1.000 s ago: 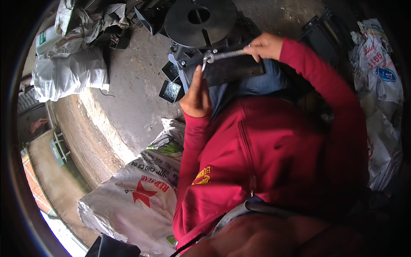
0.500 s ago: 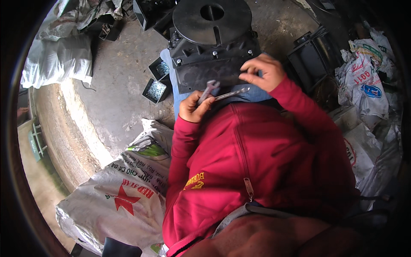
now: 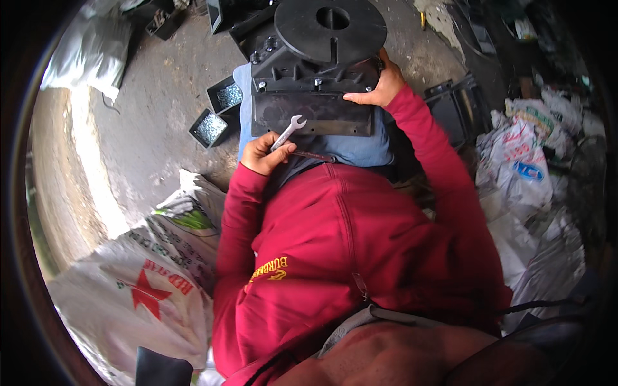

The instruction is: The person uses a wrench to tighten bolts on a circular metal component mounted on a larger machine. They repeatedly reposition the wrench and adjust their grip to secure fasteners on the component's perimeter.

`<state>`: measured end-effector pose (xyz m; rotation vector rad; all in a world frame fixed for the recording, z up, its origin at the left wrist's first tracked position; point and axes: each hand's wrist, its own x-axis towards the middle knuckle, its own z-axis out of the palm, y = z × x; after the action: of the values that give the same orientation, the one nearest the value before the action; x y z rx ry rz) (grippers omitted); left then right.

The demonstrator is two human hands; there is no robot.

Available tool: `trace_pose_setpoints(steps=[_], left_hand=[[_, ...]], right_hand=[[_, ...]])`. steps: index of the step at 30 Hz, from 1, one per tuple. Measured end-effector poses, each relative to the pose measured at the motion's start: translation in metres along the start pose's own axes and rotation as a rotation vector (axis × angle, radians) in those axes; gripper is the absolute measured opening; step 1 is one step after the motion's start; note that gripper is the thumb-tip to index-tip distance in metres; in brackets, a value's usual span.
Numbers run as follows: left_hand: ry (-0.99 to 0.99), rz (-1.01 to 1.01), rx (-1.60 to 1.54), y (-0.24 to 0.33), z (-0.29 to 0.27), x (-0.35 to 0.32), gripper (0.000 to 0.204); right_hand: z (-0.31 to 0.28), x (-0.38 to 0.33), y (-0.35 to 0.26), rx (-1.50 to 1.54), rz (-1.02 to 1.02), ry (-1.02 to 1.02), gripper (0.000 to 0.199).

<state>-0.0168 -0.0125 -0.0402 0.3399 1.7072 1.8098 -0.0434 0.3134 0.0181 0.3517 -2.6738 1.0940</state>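
A black assembly (image 3: 312, 114), with a round slotted disc (image 3: 296, 26) on top and bolts along its front, rests on blue cloth (image 3: 360, 149) over my lap. My right hand (image 3: 388, 85) grips its right side, thumb on the front and the other fingers partly hidden behind the edge. Held in my left hand (image 3: 262, 156), in front of the near panel, is a silver open-end wrench (image 3: 290, 132) with its jaw pointing up. A second, darker wrench (image 3: 314, 156) sticks out rightward from the same hand, its near end hidden in the fingers.
Two small black bins of metal fasteners (image 3: 210, 128) (image 3: 230, 96) stand on the floor to the left. A large white sack (image 3: 129, 289) lies at lower left, and crumpled bags (image 3: 521, 154) are heaped at right. Black plastic parts (image 3: 450, 109) lie right of the assembly.
My right hand has moved from the air above my lap onto the assembly's right side and taken hold there. Both wrenches stay in my left hand, turned somewhat. The view has shifted slightly.
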Motion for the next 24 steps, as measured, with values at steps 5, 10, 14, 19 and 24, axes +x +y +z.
trace_pose_setpoints(steps=[5,10,14,19,24], left_hand=[[0.005,0.053,-0.085,0.022,-0.006,-0.002,0.011],[0.068,0.108,-0.228,0.039,-0.022,-0.005,0.01],[0.096,0.03,-0.242,0.038,-0.024,-0.01,0.012],[0.111,0.034,-0.268,0.026,-0.025,-0.012,0.012],[0.087,0.096,-0.257,0.027,-0.031,-0.015,0.013]], right_hand=[[-0.023,0.031,-0.009,0.082,0.095,-0.101,0.123],[-0.037,0.07,-0.003,0.21,0.114,-0.159,0.102],[-0.041,0.091,-0.012,0.431,0.21,-0.284,0.11],[-0.044,0.098,-0.009,0.367,0.223,-0.303,0.112],[-0.039,0.078,-0.021,0.205,0.135,-0.236,0.12]])
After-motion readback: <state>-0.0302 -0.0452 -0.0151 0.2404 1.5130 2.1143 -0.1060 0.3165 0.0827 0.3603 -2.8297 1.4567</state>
